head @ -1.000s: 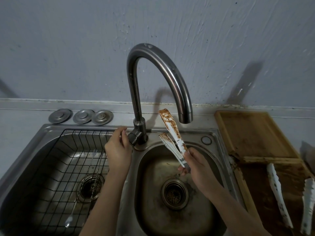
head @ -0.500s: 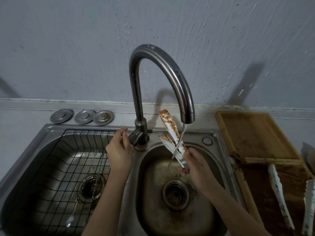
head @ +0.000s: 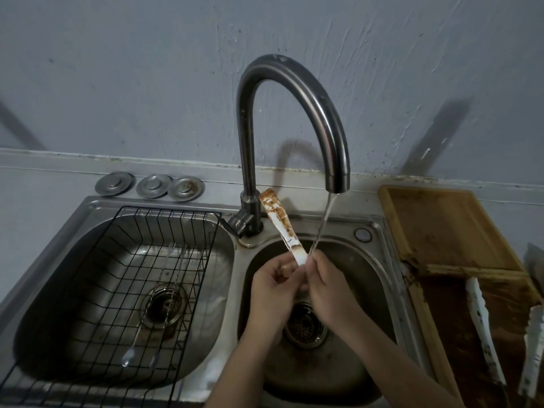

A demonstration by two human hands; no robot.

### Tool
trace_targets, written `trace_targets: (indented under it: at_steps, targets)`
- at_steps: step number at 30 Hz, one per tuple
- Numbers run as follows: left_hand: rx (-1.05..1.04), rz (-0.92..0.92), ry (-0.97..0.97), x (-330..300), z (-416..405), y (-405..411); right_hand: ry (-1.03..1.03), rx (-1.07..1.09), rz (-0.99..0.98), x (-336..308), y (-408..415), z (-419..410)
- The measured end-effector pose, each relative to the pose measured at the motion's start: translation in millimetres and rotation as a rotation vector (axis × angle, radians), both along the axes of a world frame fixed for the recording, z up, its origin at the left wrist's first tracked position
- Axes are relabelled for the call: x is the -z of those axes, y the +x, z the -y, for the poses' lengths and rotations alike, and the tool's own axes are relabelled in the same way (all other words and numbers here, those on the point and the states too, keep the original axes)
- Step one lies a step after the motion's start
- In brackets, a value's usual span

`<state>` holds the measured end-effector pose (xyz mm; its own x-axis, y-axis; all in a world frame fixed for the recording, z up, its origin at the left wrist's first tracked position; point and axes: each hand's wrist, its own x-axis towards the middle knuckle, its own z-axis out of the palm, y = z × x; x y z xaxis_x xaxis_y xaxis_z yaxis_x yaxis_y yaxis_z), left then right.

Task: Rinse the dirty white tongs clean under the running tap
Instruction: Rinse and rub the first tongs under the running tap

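both forearms come up from the near edge over the right basin (head: pixel 365 290) of the steel sink. the left hand (head: pixel 272 285) and the right hand (head: pixel 326 279) meet above the drain (head: pixel 303 323), each one closed around the lower end of the white tongs (head: pixel 281 228); the fingers touch each other there, so the part of the tongs inside the hands is hidden. the tongs point up and a little to the left, toward the foot of the tap. the upper end is covered with brown dirt, the part near the hands is whiter. only one arm of the tongs is clearly seen.

the stream of water (head: pixel 322 225) falls just beside the tongs on their right and reaches the right hand at the fingers.

in the left basin a black wire rack (head: pixel 123 260) lies with two long spoons (head: pixel 147 316) in it. on the right side a wooden tray (head: pixel 441 228) sits on the counter, with two more white pieces (head: pixel 482 328) near its near right corner.

farther back the curved tap (head: pixel 294 92) rises from the sink's far edge, and three round metal plugs (head: pixel 150 185) lie in a row at the far left corner, under the grey wall.
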<state>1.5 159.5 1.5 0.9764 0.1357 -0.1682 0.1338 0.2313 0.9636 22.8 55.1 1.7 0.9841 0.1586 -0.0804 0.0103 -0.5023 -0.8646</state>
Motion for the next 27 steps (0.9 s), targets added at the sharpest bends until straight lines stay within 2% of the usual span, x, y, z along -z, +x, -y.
trace_targets:
  at_steps: [5,9,14,18,23,25,27]
  targets:
    - [0.026,-0.118,-0.163,5.7,4.1,-3.6,-0.134,0.049,0.025,1.3,2.1,7.0]
    - [0.088,-0.140,-0.102,7.7,11.3,-6.7,-0.355,0.042,-0.002,-0.3,13.3,13.9]
    - [0.123,-0.159,-0.120,6.2,12.6,-7.8,-0.453,0.077,0.033,6.1,12.0,16.6]
    - [0.124,-0.197,-0.100,5.1,16.2,-11.0,-0.452,0.092,0.058,1.7,17.3,16.6]
    - [0.118,-0.204,-0.097,7.7,15.1,-11.1,-0.421,0.084,-0.006,5.1,14.6,10.1]
    - [0.098,-0.188,-0.142,7.6,12.6,-10.8,-0.290,0.080,-0.063,7.3,11.3,10.4]
    - [0.072,-0.184,-0.200,7.3,12.2,-10.4,-0.093,0.087,-0.199,6.8,9.2,13.7]
